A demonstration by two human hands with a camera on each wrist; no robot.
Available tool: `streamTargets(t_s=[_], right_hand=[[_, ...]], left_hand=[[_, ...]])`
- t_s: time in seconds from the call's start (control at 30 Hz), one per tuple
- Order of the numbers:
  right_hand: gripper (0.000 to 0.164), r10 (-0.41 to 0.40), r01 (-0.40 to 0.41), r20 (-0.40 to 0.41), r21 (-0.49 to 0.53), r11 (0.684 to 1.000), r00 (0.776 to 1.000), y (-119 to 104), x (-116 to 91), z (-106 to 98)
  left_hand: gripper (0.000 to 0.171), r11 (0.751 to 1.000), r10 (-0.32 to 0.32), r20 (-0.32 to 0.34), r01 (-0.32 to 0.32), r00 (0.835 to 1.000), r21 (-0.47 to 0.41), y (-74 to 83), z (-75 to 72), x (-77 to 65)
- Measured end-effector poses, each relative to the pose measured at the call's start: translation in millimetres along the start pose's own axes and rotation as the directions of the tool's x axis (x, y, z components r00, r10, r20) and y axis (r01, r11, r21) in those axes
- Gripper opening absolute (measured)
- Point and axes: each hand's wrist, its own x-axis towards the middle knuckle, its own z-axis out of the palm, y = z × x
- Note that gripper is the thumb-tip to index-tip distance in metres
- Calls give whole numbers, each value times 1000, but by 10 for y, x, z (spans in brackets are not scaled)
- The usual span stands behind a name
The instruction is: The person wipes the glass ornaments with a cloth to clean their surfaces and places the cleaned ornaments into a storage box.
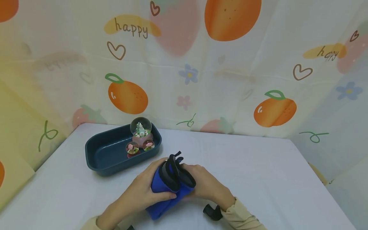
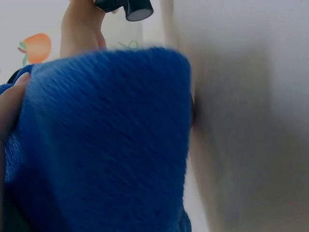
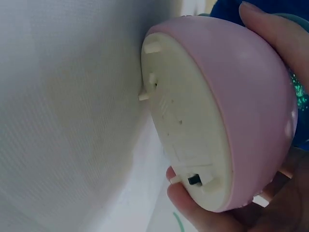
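Note:
My left hand (image 1: 143, 188) grips a blue plush mitt (image 1: 161, 204) with black trim and a black loop, its thumb across the front. In the left wrist view the mitt's fuzzy blue side (image 2: 106, 135) fills much of the picture. My right hand (image 1: 207, 183) is on the mitt's far right side. In the right wrist view its fingers (image 3: 205, 210) and thumb hold a snow globe (image 3: 260, 96) by its pink rounded base, tilted so the cream underside with a small black switch shows. Green glitter shows at its edge, against the blue mitt; the head view hides this globe.
A dark blue tray (image 1: 97, 153) stands at the back left of the white table (image 1: 258, 179). At its right end are a snow globe (image 1: 141, 131) on a pink base and two small globes (image 1: 133, 149). A printed cloth (image 1: 224, 83) hangs behind. Black wrist cameras (image 1: 212, 212) are strapped on.

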Motion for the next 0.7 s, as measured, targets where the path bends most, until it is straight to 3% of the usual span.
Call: streamTargets(t_s=[0.13, 0.27, 0.4, 0.5, 0.57, 0.7], right_hand=[[64, -5, 4, 51, 20, 1000, 999, 31, -5, -5], [72, -4, -4, 96, 73, 997, 995, 79, -5, -6], [73, 4, -16, 112, 108, 994, 994, 126, 5, -9], [70, 19, -32, 116, 105, 994, 993, 142, 12, -12], [68, 32, -42, 111, 88, 995, 993, 141, 14, -8], [66, 45, -49, 76, 50, 998, 996, 127, 15, 23]], left_hand=[[85, 999, -23, -38, 24, 999, 23, -11, -7, -1], [71, 999, 45, -113, -43, 993, 24, -33, -21, 12], [52, 989, 146, -212, -140, 966, 46, -40, -29, 17], [44, 984, 180, -259, -174, 949, 47, -40, -32, 19], [43, 986, 163, -253, -164, 954, 19, -43, -34, 19], [44, 993, 96, -181, -108, 979, -57, -62, -38, 25]])
